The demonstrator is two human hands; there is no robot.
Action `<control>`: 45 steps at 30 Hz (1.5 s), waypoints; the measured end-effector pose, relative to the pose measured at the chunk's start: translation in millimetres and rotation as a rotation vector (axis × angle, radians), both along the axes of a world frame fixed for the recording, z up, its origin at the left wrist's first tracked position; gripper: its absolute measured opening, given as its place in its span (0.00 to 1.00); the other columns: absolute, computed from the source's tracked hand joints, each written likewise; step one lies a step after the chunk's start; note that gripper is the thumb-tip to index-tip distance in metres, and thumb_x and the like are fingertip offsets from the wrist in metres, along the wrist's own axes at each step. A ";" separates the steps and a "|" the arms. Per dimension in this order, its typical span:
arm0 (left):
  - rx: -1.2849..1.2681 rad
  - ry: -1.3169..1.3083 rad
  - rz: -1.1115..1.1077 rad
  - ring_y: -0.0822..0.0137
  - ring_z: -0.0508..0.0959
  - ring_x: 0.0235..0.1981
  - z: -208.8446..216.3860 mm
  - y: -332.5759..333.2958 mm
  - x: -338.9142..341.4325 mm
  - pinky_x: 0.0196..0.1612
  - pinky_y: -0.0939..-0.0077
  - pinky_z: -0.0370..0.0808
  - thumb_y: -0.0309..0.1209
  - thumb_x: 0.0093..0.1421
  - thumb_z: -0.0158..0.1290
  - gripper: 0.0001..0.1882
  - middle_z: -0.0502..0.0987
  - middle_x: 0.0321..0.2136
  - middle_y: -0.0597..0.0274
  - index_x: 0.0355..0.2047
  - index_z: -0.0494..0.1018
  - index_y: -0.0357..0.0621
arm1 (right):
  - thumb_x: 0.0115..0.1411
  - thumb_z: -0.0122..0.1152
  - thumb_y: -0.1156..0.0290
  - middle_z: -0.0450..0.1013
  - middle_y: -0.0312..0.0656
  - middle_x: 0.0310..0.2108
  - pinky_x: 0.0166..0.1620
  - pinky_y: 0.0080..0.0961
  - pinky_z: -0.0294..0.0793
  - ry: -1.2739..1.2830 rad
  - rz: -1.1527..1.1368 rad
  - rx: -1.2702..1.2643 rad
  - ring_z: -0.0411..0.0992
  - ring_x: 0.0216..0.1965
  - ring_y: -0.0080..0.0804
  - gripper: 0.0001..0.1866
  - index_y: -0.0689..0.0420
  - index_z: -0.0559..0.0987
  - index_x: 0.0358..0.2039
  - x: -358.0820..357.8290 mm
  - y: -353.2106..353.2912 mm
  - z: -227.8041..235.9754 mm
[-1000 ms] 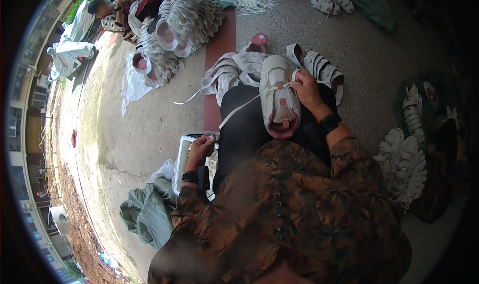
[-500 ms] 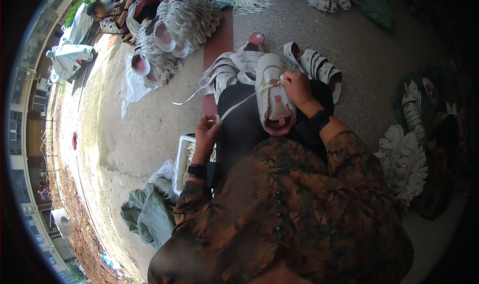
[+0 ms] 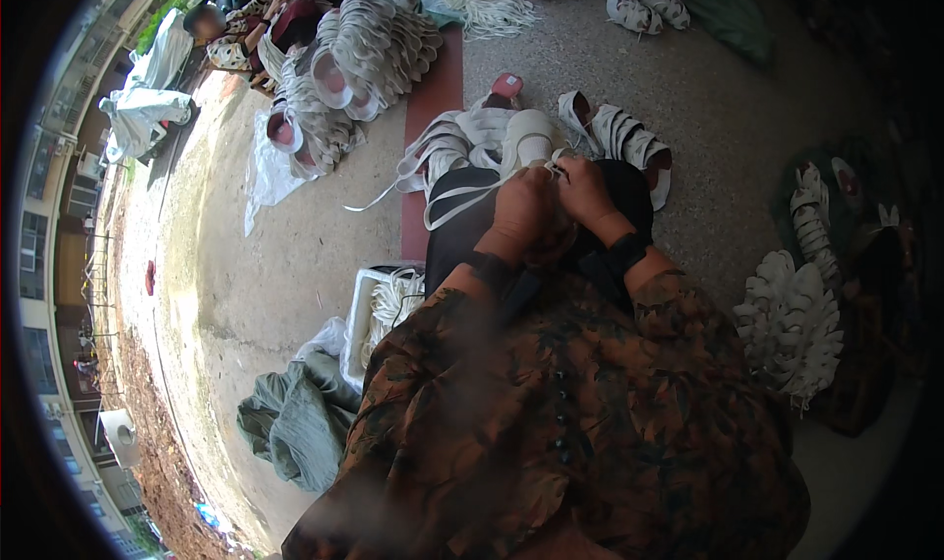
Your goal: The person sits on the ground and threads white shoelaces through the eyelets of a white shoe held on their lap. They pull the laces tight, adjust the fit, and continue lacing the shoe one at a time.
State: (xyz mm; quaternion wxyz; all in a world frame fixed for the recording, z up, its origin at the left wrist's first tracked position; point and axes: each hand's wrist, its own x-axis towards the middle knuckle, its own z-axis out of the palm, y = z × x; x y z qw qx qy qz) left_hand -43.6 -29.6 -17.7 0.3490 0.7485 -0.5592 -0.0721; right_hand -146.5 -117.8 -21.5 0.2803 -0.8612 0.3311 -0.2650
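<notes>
A white sneaker (image 3: 531, 137) lies across my dark-trousered lap, its toe away from me. Both of my hands meet over its lacing area and hide most of the upper. My left hand (image 3: 521, 211) is closed, fingers curled in a pinch on the pale shoelace (image 3: 454, 198), which loops out to the left over my thigh. Close beside it, my right hand (image 3: 582, 190) is also pinched on the lace at the shoe's throat. The exact fingertip contact is partly covered.
Beyond my knees lie white shoe uppers (image 3: 447, 137) and a further row (image 3: 629, 137) to the right. Larger stacks (image 3: 379, 44) stand far left near another person (image 3: 231, 49). A white box (image 3: 355, 329) of laces and a grey-green cloth (image 3: 300, 427) sit left; more uppers (image 3: 790, 324) lie right.
My left hand has come from beside my left thigh, where it held the lace stretched out, to the shoe next to my right hand. The lace now hangs in a slack loop.
</notes>
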 end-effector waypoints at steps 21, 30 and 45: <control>-0.060 -0.109 -0.146 0.54 0.75 0.22 23.4 48.9 6.5 0.27 0.64 0.71 0.29 0.53 0.54 0.06 0.71 0.19 0.49 0.22 0.72 0.41 | 0.48 0.58 0.80 0.71 0.45 0.20 0.32 0.28 0.71 -0.302 -0.147 0.425 0.72 0.25 0.39 0.05 0.63 0.76 0.28 -7.8 -0.8 -12.8; -0.336 1.557 0.275 0.82 0.61 0.14 20.5 146.4 99.1 0.15 0.88 0.58 0.34 0.62 0.50 0.08 0.66 0.16 0.73 0.36 0.70 0.41 | 0.51 0.55 0.77 0.70 0.46 0.24 0.36 0.36 0.68 -0.312 0.236 -0.104 0.70 0.29 0.47 0.03 0.58 0.75 0.28 5.5 8.8 19.9; -0.047 1.575 -0.011 0.80 0.65 0.20 32.9 90.4 60.7 0.21 0.89 0.60 0.37 0.64 0.48 0.11 0.70 0.22 0.67 0.29 0.70 0.43 | 0.44 0.63 0.76 0.69 0.45 0.27 0.41 0.37 0.67 -0.057 0.231 -0.218 0.68 0.33 0.45 0.13 0.58 0.77 0.34 11.9 17.4 12.2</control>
